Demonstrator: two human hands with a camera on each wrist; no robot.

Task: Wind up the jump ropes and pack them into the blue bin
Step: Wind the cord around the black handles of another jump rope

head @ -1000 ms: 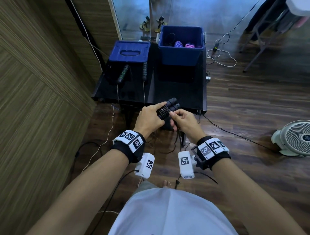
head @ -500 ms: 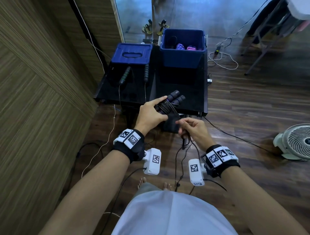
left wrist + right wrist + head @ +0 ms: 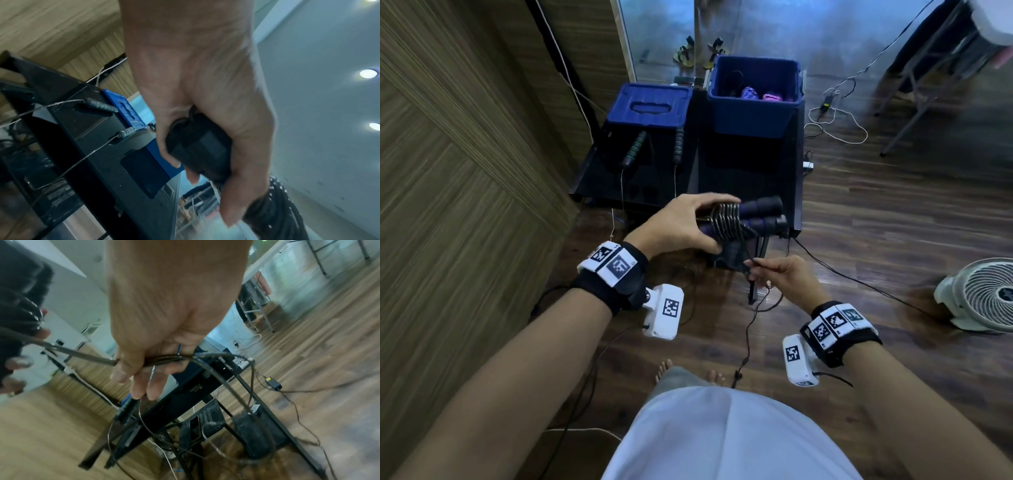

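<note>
At the far right of the black worktop (image 3: pixel 743 178), an open blue bin (image 3: pixel 753 113), already holding a purple wound bundle (image 3: pixel 749 92), a pink one (image 3: pixel 773 97) beside it and a dark coil (image 3: pixel 734 80) toward the far left corner. To its left, a blue lid (image 3: pixel 650 104) lying flat, handle recess up.

Near the worktop's front edge, held in the air: the black jump rope (image 3: pixel 743 219), its 2 dark handles side by side and pointing right, with several turns of black cord wrapped tight around their middle. Left hand (image 3: pixel 681 226) curled round the handle ends, thumb on top by the wraps; in the left wrist view (image 3: pixel 197 104), fingers closed on a dark handle butt. From the wraps, the loose cord (image 3: pixel 748 255) running down to the right hand (image 3: pixel 787 277), grip pinching it between thumb and fingertips, other fingers loosely bent. In the right wrist view (image 3: pixel 164 321), that cord (image 3: pixel 82 353) taut to the left, slack loops hanging below toward the wooden floor (image 3: pixel 893 212).

On the worktop, just in front of the lid, a second jump rope (image 3: pixel 635 149) unwound: 2 ribbed handles well apart, thin cords trailing over the near edge.

On the floor at right, a white fan (image 3: pixel 983 294).
</note>
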